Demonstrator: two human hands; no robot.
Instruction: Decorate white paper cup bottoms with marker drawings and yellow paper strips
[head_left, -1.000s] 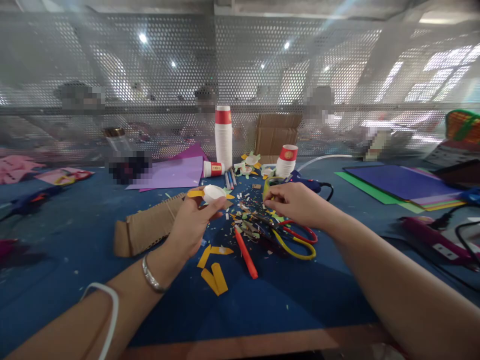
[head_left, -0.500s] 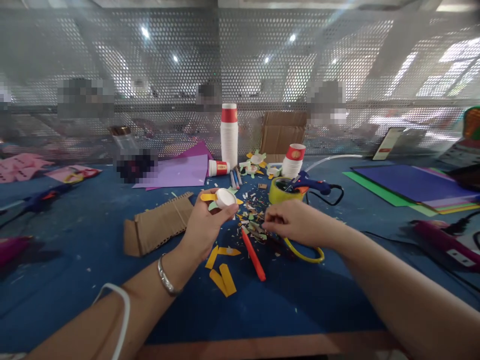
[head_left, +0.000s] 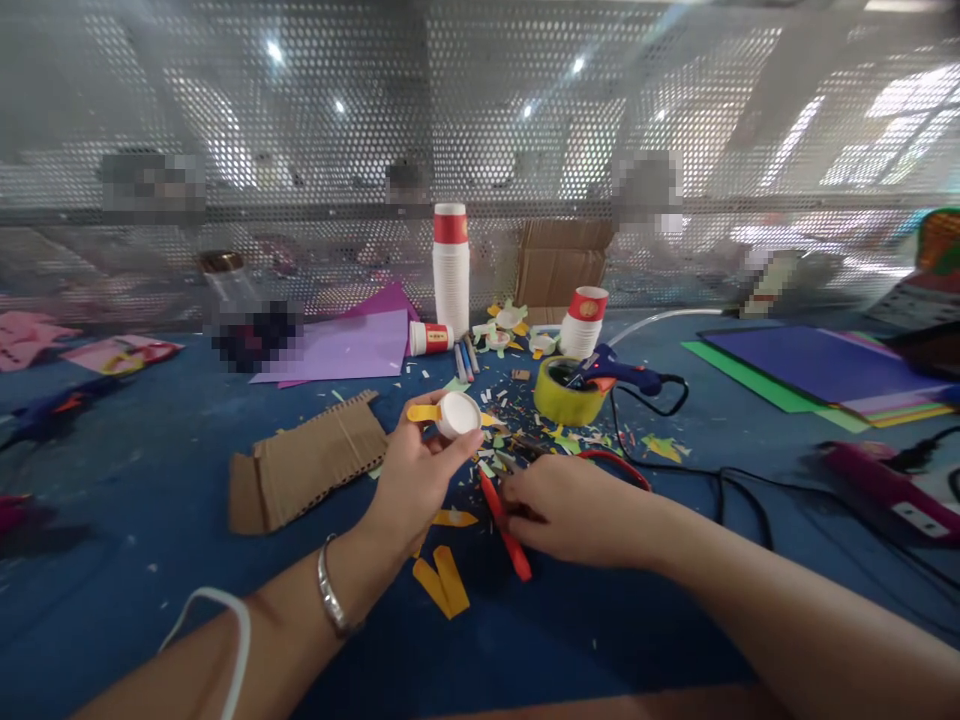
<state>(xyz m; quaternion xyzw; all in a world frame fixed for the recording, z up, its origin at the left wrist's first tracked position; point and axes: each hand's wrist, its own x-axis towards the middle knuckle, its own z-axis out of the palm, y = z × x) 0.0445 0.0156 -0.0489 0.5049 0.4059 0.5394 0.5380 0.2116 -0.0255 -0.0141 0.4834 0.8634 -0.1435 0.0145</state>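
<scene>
My left hand (head_left: 420, 465) pinches a small white paper cup piece (head_left: 459, 414) with a yellow paper strip (head_left: 424, 412) attached, its round face turned up. My right hand (head_left: 551, 505) is low over the table, its fingers curled together beside an orange-red pen (head_left: 516, 550); whatever is between them is hidden. Behind that hand shows a red curved handle (head_left: 622, 462), near dark metal tool parts (head_left: 525, 443). Yellow paper strips (head_left: 442, 582) lie in front of my left hand, and paper scraps (head_left: 574, 437) are scattered beyond my right hand.
Corrugated cardboard (head_left: 315, 460) lies left. Behind are a tall cup stack (head_left: 451, 280), a shorter stack (head_left: 582, 322) and markers (head_left: 466, 358). A blue glue gun (head_left: 626, 373) rests on yellow tape (head_left: 566, 398); black cables and a purple power strip (head_left: 885, 490) are right.
My right hand has moved down and slightly left, closer to the orange-red pen. The yellow loop beneath it no longer shows, and a red handle is now visible. My left hand still holds the cup piece.
</scene>
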